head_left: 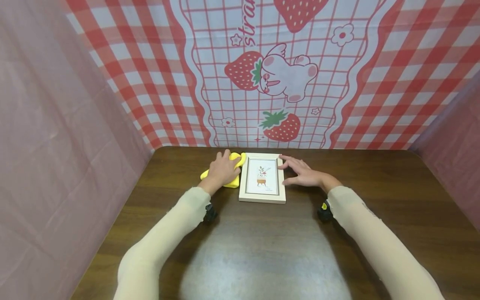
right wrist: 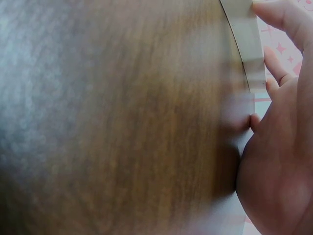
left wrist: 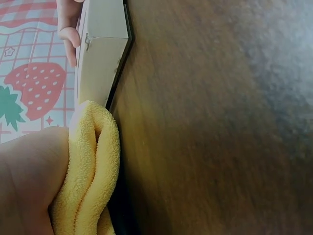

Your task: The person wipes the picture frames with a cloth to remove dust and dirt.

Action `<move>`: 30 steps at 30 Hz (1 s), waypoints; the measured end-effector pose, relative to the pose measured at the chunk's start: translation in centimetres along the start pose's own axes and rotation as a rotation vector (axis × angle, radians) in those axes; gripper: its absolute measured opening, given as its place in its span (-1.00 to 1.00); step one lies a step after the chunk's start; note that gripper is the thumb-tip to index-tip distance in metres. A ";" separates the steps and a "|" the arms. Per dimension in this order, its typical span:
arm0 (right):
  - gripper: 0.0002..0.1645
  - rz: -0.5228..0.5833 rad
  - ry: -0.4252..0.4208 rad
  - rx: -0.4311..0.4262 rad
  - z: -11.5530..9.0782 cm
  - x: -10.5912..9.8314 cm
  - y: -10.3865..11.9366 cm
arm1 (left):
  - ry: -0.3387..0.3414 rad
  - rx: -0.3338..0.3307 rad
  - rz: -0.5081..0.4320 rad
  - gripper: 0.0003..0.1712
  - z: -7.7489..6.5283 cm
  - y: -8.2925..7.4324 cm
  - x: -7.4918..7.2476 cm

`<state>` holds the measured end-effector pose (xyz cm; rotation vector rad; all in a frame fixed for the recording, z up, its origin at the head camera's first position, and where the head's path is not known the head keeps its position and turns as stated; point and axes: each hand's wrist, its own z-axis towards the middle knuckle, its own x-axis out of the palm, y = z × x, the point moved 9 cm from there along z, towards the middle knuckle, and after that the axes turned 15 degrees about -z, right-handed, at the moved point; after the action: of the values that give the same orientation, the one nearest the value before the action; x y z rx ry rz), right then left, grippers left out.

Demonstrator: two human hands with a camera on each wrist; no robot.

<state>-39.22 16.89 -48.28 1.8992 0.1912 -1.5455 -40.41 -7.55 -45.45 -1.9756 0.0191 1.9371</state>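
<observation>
A picture frame (head_left: pixel 262 199) with a cream border lies flat on the table, showing a small drawing of a potted plant. Just left of it, my left hand (head_left: pixel 222 168) holds a folded yellow cloth (head_left: pixel 233 183). In the left wrist view, the fluffy cloth (left wrist: pixel 93 161) meets the near corner of the frame (left wrist: pixel 100 63). My right hand (head_left: pixel 305 174) is at the frame's right side, thumb and fingers spread along that edge. The right wrist view shows fingertips against the frame's side (right wrist: pixel 249 39); part of the palm (right wrist: pixel 276 161) fills the right of that view.
The dark wooden table (head_left: pixel 262 250) extends toward me and to both sides. Behind it hangs a red-checked strawberry cloth (head_left: pixel 270 83). Pink curtains (head_left: pixel 67 146) flank the table on both sides. A small dark device (head_left: pixel 211 212) sits at each wrist.
</observation>
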 end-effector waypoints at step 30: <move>-0.41 0.008 -0.022 -0.020 -0.1 0.0 0.1 | -0.008 0.093 0.038 -0.41 -4.6 -0.7 0.3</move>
<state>-39.03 16.86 -48.26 1.8647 0.1887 -1.5523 -35.77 -8.12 -45.63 -1.9201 0.1426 1.9316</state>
